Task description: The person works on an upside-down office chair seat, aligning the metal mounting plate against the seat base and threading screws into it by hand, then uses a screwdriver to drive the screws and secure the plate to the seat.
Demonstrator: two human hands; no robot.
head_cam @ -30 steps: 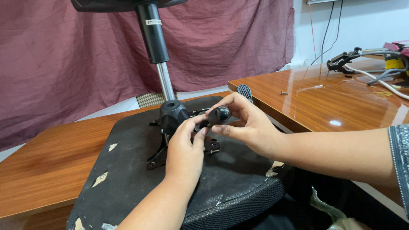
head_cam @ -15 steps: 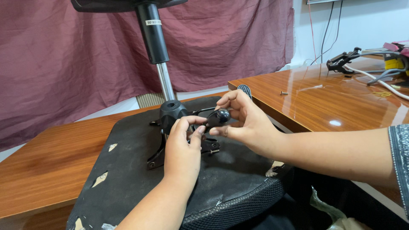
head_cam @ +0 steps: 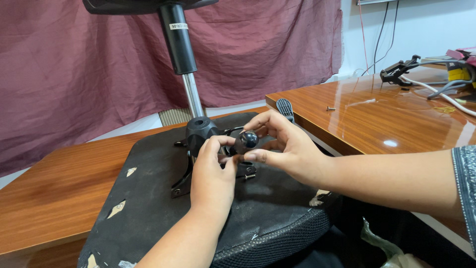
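Note:
An upturned office chair seat (head_cam: 148,208) with worn black underside lies on a wooden table. Its black metal mechanism (head_cam: 201,134) carries a gas-lift column (head_cam: 181,54) rising upward. My right hand (head_cam: 285,149) pinches a round black knob (head_cam: 248,139) between thumb and fingers at the mechanism's right side. My left hand (head_cam: 213,171) rests on the mechanism just left of the knob, fingers curled against the lever there. A small screw (head_cam: 249,176) lies on the seat under the hands.
A second glossy wooden table (head_cam: 377,119) stands at the right with a loose screw (head_cam: 330,108), a black tool (head_cam: 399,72) and cables. A maroon curtain (head_cam: 74,79) hangs behind. A black lever tip (head_cam: 284,108) sticks up beside the seat.
Both hands have shifted only slightly around the knob; my right fingers have turned a little on it. The chair has not moved.

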